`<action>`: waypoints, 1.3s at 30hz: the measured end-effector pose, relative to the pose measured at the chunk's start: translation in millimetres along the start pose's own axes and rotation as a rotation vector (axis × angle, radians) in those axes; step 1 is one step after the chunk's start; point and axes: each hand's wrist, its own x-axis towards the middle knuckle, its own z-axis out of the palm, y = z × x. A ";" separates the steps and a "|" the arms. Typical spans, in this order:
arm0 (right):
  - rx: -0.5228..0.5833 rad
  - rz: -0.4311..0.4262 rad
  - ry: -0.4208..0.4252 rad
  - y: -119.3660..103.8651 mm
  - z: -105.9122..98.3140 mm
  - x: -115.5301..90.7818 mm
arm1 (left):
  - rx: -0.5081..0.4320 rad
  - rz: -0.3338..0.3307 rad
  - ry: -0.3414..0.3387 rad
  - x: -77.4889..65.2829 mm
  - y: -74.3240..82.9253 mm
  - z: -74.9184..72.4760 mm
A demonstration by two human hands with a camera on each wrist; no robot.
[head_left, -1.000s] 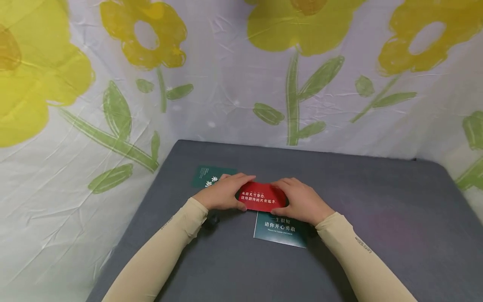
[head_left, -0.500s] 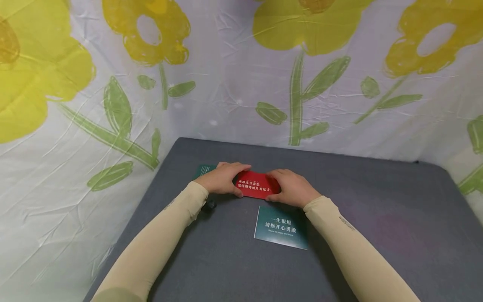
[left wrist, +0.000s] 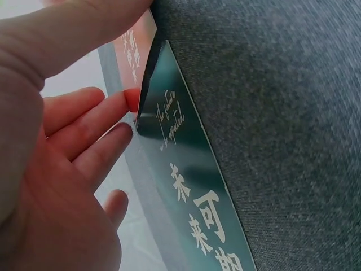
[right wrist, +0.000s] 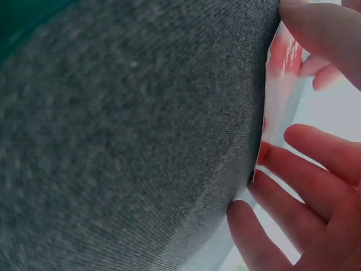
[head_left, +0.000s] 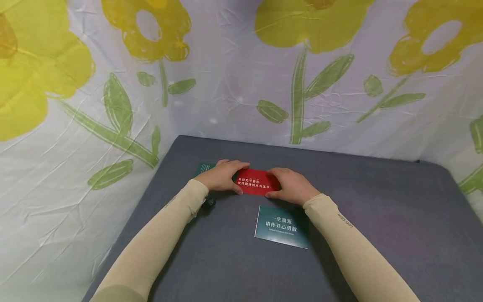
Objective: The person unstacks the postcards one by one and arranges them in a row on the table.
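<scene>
Compared to a second ago, the red card point(head_left: 255, 183)'s moved farther from the person and a touch left, left grip point(head_left: 222, 175) and right grip point(head_left: 293, 185) included. It doesn't cover the near green card point(head_left: 281, 226)'s top anymore, and the far green card point(head_left: 203, 168)'s big lettering is now hidden in the head view.

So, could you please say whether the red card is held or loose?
Held: left hand and right hand grip the red card at opposite ends.
</scene>
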 end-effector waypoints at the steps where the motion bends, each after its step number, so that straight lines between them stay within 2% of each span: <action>1: 0.000 0.001 -0.004 -0.3 0.1 -0.1 | 0.000 -0.004 -0.002 -0.2 0.3 -0.2; 9: -0.003 0.001 -0.022 -3.1 -1.2 -2.7 | 0.013 -0.029 -0.008 -0.3 3.7 -0.1; 14: 0.054 0.026 -0.010 1.1 -3.4 -13.9 | 0.043 -0.038 0.031 -4.1 11.9 4.9; 18: 0.087 0.032 0.032 2.1 -9.5 -37.7 | 0.077 -0.016 0.085 -15.9 31.9 17.7; 21: 0.087 0.029 0.059 1.0 -11.1 -63.7 | 0.085 0.022 0.096 -29.7 57.9 29.5; 25: 0.087 0.018 0.076 0.2 -4.9 -101.4 | 0.109 0.095 0.018 -47.9 93.6 43.3; 28: 0.089 0.026 0.073 0.1 0.2 -125.2 | 0.139 0.136 -0.051 -56.1 111.1 51.3; 33: 0.097 0.032 0.076 -1.7 4.9 -144.0 | 0.175 0.119 -0.065 -61.0 119.4 58.7; 39: 0.092 0.020 0.085 -0.5 10.1 -153.2 | 0.196 0.128 -0.055 -57.1 121.6 63.9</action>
